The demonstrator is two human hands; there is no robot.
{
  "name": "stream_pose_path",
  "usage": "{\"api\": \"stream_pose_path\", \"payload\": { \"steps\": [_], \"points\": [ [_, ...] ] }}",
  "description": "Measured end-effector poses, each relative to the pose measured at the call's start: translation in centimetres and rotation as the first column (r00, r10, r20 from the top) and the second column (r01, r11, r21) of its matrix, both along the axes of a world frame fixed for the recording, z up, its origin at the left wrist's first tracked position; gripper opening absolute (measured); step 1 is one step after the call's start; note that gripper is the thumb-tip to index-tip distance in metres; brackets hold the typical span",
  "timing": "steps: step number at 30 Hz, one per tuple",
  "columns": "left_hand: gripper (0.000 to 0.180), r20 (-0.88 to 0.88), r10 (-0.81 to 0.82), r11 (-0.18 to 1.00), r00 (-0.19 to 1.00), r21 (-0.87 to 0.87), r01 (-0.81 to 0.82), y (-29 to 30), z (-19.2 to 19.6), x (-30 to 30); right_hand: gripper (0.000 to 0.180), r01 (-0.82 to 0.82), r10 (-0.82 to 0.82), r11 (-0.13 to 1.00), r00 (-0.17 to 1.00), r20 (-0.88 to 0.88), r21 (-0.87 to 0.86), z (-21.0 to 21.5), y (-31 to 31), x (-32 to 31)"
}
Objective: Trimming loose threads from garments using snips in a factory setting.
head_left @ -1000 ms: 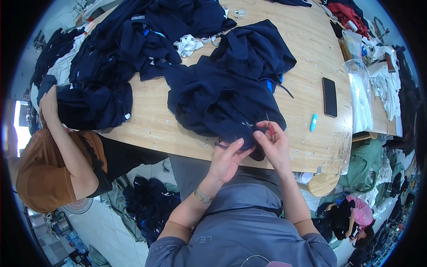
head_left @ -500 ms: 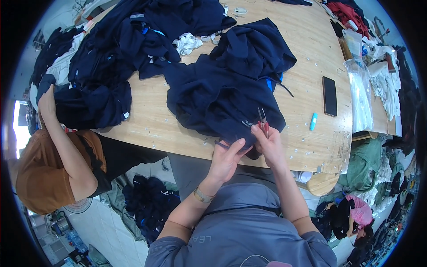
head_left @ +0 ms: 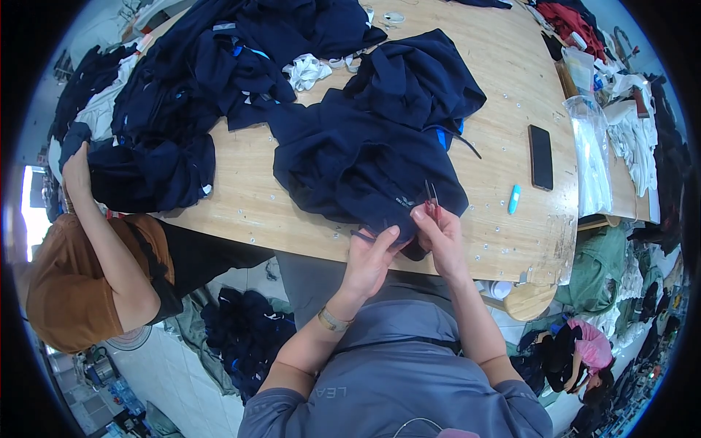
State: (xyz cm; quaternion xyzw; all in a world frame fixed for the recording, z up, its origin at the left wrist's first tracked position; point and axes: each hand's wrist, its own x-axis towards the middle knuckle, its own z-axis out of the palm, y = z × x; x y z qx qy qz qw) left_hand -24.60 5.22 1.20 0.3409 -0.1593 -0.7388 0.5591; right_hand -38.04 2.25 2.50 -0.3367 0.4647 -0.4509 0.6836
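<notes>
A dark navy garment (head_left: 358, 157) lies bunched on the wooden table and reaches over its near edge. My left hand (head_left: 371, 259) pinches the garment's near edge between thumb and fingers. Just to its right, my right hand (head_left: 444, 244) is closed round small thread snips (head_left: 432, 206) with red grips, their two metal blades pointing away from me and slightly apart. The fingers of that hand also touch the cloth. A small pale mark shows on the fabric beside the blades. Folds of cloth hide some of my fingertips.
A dark phone (head_left: 540, 158) and a light-blue marker-like stick (head_left: 515, 199) lie right of the garment. More navy garments (head_left: 175, 95) are heaped at the left, where a co-worker in brown (head_left: 87, 285) handles cloth. A white crumpled cloth (head_left: 307, 71) sits behind. Clear plastic bags (head_left: 590, 153) hang over the right edge.
The snips have turned and shifted slightly in my right hand, blades a little lower. My left hand keeps its pinch on the garment with hardly any movement.
</notes>
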Motion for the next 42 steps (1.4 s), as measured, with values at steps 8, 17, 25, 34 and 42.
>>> {"api": "stream_pose_path", "payload": {
  "steps": [8, 17, 25, 34, 42],
  "points": [
    [0.033, 0.010, 0.009, 1.000, 1.000, 0.000, -0.009, -0.1, 0.1, 0.0, 0.012, -0.008, -0.011, 0.991, 0.990, -0.138, -0.133, 0.5, 0.1, 0.4],
    [0.033, 0.034, 0.005, 1.000, 0.999, -0.002, -0.005, 0.2, -0.3, 0.2, 0.009, -0.028, -0.005, 0.983, 0.984, -0.181, -0.183, -0.3, 0.3, 0.3],
    [0.034, 0.023, 0.015, 1.000, 1.000, 0.008, -0.015, 0.1, -0.3, 0.2, 0.008, -0.028, 0.000, 0.987, 0.984, -0.176, -0.157, -0.3, 0.2, 0.4],
    [0.032, -0.016, 0.011, 1.000, 1.000, -0.007, -0.011, -0.3, 0.1, 0.2, 0.020, 0.041, -0.282, 0.867, 0.863, -0.420, -0.497, -0.1, 1.2, 0.8],
    [0.030, 0.057, -0.010, 1.000, 0.998, -0.011, 0.010, 0.2, 0.2, 1.5, 0.051, -0.345, 0.113, 0.875, 0.828, -0.549, -0.339, 2.2, -0.4, -0.7]
  ]
}}
